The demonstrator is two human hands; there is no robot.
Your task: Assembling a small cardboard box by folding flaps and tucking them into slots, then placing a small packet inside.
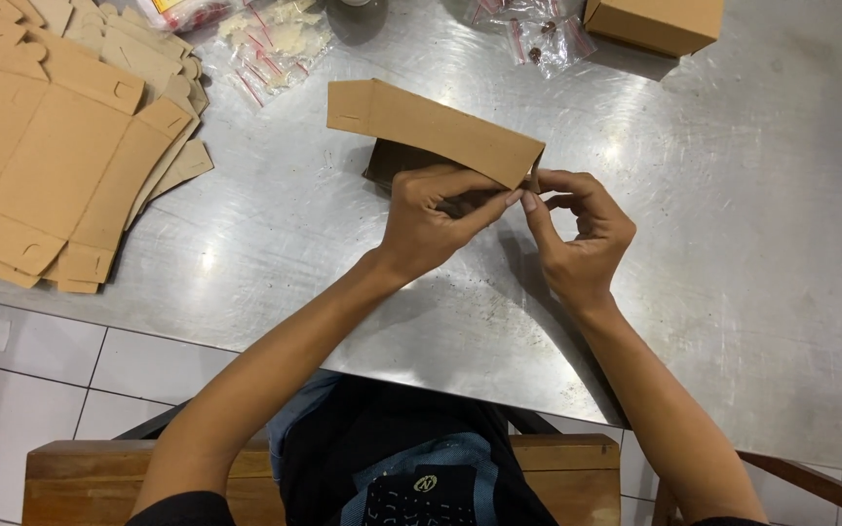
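Both hands pinch the right end of a folded cardboard sleeve: left hand, right hand; its long axis runs leftward, seemingly over something dark.

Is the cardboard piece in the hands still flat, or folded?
Folded. The cardboard piece bends over at its right end, where the left hand and right hand pinch it; a dark underside shows beneath.

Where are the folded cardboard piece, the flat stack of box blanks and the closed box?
Cardboard piece [421, 122], head view, middle of its top face.
Box blanks [46, 156], head view, centre of the top sheet.
Closed box [655, 21], head view, its front side.
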